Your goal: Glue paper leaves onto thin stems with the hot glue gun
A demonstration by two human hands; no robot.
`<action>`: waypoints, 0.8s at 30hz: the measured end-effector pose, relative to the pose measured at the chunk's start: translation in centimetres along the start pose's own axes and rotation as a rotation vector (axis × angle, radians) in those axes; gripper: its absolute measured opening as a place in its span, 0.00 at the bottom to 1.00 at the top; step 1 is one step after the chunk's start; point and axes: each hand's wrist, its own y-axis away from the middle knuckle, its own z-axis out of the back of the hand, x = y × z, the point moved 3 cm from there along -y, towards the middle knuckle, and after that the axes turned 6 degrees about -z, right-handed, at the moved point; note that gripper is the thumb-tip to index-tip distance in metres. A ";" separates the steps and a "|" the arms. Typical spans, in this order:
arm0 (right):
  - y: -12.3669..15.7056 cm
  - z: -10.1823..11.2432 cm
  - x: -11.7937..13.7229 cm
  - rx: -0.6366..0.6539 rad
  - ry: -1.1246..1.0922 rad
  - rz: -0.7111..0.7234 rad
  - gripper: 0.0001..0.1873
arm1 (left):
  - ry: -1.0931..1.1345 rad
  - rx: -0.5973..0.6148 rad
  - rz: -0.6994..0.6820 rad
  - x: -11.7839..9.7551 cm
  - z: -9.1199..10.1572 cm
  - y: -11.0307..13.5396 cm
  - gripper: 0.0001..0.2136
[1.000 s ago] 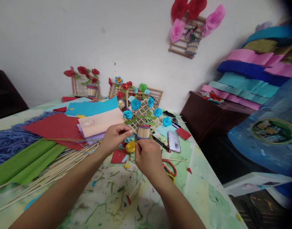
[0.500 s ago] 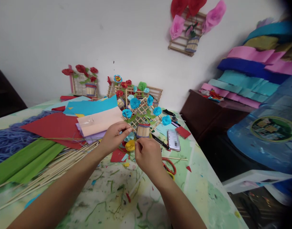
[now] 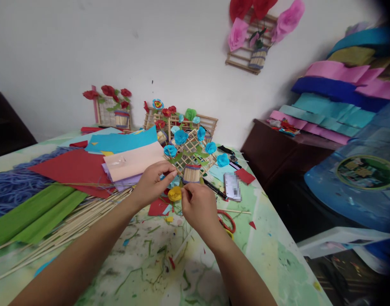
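My left hand (image 3: 156, 180) is closed in a pinch, thumb against fingertips, over the middle of the table. Lower and to its right, my right hand (image 3: 199, 204) is also closed, its fingers curled. Whatever either pinch holds is too small or hidden to make out. Between the hands sits a yellow paper flower (image 3: 174, 194), close to the right fingertips; whether they touch it I cannot tell. Just behind stands a lattice of thin sticks (image 3: 184, 158) with blue paper flowers (image 3: 181, 137) and a small stick basket (image 3: 191, 174) on its front.
Coloured paper sheets (image 3: 70, 172), purple yarn (image 3: 16, 182), green crepe paper (image 3: 38, 212) and thin wooden sticks (image 3: 77, 221) lie to the left. On the right are a phone (image 3: 232, 186), a black pen (image 3: 216, 189) and scissors (image 3: 227, 221). A large blue water bottle (image 3: 357, 170) stands beyond the table edge.
Both hands keep nearly the same pinched pose and place. Only a slight shift of the whole view shows.
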 end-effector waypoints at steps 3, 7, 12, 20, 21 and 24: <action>0.1 0.0 0.0 -0.015 -0.020 0.005 0.11 | -0.041 -0.009 -0.001 0.1 0.0 -0.1 0.09; 0.2 0.2 -0.1 -0.029 -0.051 -0.010 0.11 | -0.111 -0.017 -0.004 0.2 -0.1 -0.2 0.08; 0.1 0.0 -0.3 -0.026 -0.027 -0.038 0.11 | -0.210 -0.048 0.000 0.5 -0.1 0.0 0.08; -0.2 0.1 -1.1 -0.071 -0.094 -0.098 0.10 | -0.361 -0.424 0.173 2.3 3.7 0.0 0.08; -0.3 0.2 -1.1 -0.075 -0.108 -0.102 0.10 | -0.334 -0.479 0.199 2.7 4.3 0.1 0.08; -0.3 0.2 -1.2 -0.082 -0.134 -0.104 0.10 | -0.222 -0.555 0.254 3.4 5.2 0.3 0.08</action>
